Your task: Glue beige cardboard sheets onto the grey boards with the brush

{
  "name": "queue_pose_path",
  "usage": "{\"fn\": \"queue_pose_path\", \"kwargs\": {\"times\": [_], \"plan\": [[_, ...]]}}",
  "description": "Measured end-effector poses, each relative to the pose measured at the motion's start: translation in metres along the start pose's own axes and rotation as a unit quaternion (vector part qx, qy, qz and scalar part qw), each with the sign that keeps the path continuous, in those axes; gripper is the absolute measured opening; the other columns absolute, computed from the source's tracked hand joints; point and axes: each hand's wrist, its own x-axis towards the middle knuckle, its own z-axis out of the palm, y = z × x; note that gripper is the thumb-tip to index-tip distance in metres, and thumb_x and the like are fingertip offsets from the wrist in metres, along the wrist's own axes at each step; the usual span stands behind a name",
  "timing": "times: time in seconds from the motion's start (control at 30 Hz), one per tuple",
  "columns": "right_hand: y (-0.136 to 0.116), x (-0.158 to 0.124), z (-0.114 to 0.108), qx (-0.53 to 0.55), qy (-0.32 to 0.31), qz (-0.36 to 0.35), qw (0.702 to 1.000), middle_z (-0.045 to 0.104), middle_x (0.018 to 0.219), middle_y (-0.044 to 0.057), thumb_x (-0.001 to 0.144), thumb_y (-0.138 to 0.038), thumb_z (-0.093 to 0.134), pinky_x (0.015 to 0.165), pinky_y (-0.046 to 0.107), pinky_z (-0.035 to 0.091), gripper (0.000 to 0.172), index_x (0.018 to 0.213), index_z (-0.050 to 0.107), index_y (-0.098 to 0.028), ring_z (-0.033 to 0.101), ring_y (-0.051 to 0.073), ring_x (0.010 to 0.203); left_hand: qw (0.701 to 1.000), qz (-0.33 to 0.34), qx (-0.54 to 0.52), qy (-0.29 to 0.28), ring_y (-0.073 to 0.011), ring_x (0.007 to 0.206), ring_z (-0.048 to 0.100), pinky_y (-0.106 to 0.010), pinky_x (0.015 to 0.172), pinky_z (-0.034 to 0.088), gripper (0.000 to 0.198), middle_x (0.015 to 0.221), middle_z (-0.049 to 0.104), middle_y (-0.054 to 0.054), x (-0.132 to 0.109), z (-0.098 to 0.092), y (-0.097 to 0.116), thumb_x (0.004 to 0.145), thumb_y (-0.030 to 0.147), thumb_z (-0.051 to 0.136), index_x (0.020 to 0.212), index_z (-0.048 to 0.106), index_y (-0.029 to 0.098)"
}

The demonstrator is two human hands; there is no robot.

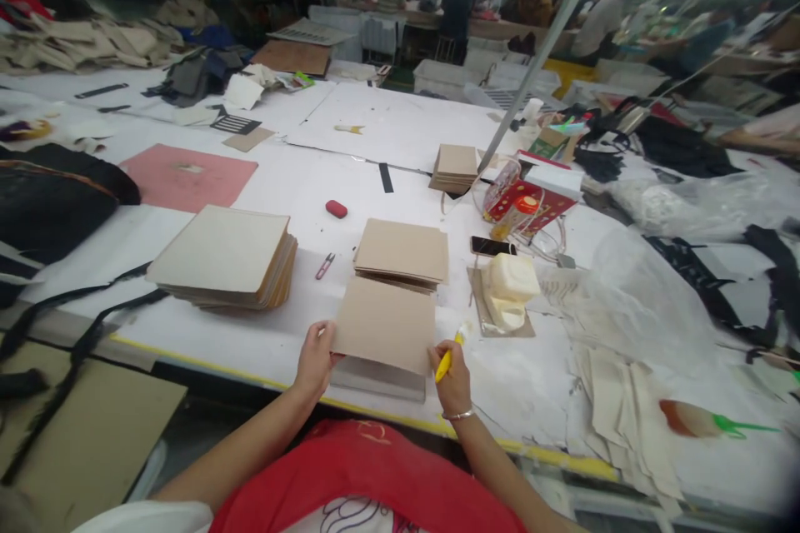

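Note:
My left hand grips the left edge of a tan cardboard sheet, its thumb on top. The sheet is tilted above a greyish-white panel at the table's front edge. My right hand is closed around a yellow brush whose pale bristles point away from me, and its fingertips also touch the sheet's right edge. Just behind the sheet lies a stack of tan cardboard. To the left stands a taller stack of boards with a pale top. A cream-coloured tub rests on a board to the right.
Thread snips and a red case lie behind my left hand. A phone, an orange-capped bottle and a red box are at right. A metal pole rises behind. Fabric strips lie front right.

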Motion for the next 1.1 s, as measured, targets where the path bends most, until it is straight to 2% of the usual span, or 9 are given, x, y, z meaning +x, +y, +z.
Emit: {"fn": "queue_pose_path", "kwargs": {"times": [0.07, 0.17, 0.27, 0.33, 0.47, 0.6, 0.9, 1.1], "plan": [[0.016, -0.009, -0.001, -0.047, -0.026, -0.005, 0.999, 0.054, 0.070, 0.000, 0.079, -0.043, 0.043, 0.058, 0.022, 0.039, 0.024, 0.083, 0.045, -0.019, 0.051, 0.012, 0.059, 0.996, -0.007, 0.089, 0.020, -0.0120, 0.061, 0.055, -0.022, 0.051, 0.044, 0.039, 0.071, 0.060, -0.001, 0.006, -0.016, -0.020, 0.065, 0.050, 0.056, 0.081, 0.055, 0.015], [0.037, -0.017, 0.004, -0.095, -0.057, -0.020, 0.994, 0.054, 0.068, 0.000, 0.081, -0.042, 0.040, 0.057, 0.022, 0.038, 0.024, 0.082, 0.046, -0.019, 0.051, 0.013, 0.058, 0.971, 0.019, 0.240, -0.006, -0.0118, 0.057, 0.052, -0.021, 0.053, 0.041, 0.033, 0.060, 0.058, 0.000, 0.016, -0.031, -0.043, 0.066, 0.046, 0.054, 0.070, 0.058, 0.014], [0.053, -0.017, 0.014, -0.123, -0.075, -0.029, 0.989, 0.055, 0.066, 0.001, 0.083, -0.040, 0.036, 0.057, 0.022, 0.038, 0.026, 0.083, 0.049, -0.018, 0.051, 0.013, 0.058, 0.933, 0.049, 0.357, -0.021, -0.0133, 0.059, 0.053, -0.022, 0.056, 0.039, 0.029, 0.059, 0.060, 0.000, 0.029, -0.037, -0.055, 0.067, 0.042, 0.052, 0.064, 0.061, 0.015], [0.060, -0.014, 0.022, -0.143, -0.088, -0.035, 0.985, 0.056, 0.067, 0.002, 0.084, -0.038, 0.034, 0.059, 0.023, 0.038, 0.026, 0.083, 0.050, -0.018, 0.052, 0.014, 0.060, 0.914, 0.044, 0.403, -0.023, -0.0142, 0.060, 0.054, -0.023, 0.057, 0.039, 0.029, 0.060, 0.062, -0.001, 0.040, -0.038, -0.059, 0.068, 0.041, 0.050, 0.062, 0.062, 0.015], [0.072, -0.010, 0.036, -0.186, -0.109, -0.042, 0.976, 0.057, 0.068, 0.002, 0.085, -0.033, 0.030, 0.060, 0.023, 0.037, 0.026, 0.084, 0.052, -0.018, 0.053, 0.014, 0.061, 0.894, 0.023, 0.446, -0.021, -0.0147, 0.059, 0.055, -0.022, 0.055, 0.039, 0.029, 0.061, 0.064, -0.002, 0.059, -0.040, -0.065, 0.068, 0.040, 0.050, 0.061, 0.063, 0.015], [0.077, -0.007, 0.042, -0.210, -0.120, -0.039, 0.969, 0.057, 0.067, 0.003, 0.085, -0.029, 0.030, 0.059, 0.023, 0.035, 0.025, 0.084, 0.053, -0.017, 0.053, 0.014, 0.062, 0.888, 0.025, 0.460, -0.013, -0.0149, 0.059, 0.056, -0.022, 0.055, 0.039, 0.027, 0.061, 0.064, -0.002, 0.068, -0.041, -0.069, 0.067, 0.038, 0.051, 0.064, 0.066, 0.015], [0.080, -0.002, 0.049, -0.272, -0.130, -0.047, 0.952, 0.057, 0.067, 0.003, 0.085, -0.026, 0.033, 0.057, 0.022, 0.031, 0.023, 0.086, 0.053, -0.017, 0.051, 0.013, 0.061, 0.883, 0.016, 0.469, -0.017, -0.0146, 0.057, 0.055, -0.022, 0.053, 0.038, 0.027, 0.060, 0.064, -0.003, 0.073, -0.044, -0.068, 0.067, 0.038, 0.052, 0.064, 0.066, 0.015], [0.076, 0.000, 0.048, -0.331, -0.159, -0.037, 0.929, 0.056, 0.065, 0.001, 0.083, -0.018, 0.037, 0.055, 0.021, 0.027, 0.016, 0.087, 0.053, -0.018, 0.050, 0.012, 0.059, 0.853, 0.004, 0.521, -0.025, -0.0166, 0.064, 0.058, -0.023, 0.057, 0.037, 0.028, 0.065, 0.066, -0.002, 0.076, -0.047, -0.072, 0.068, 0.042, 0.052, 0.063, 0.065, 0.017]]}}
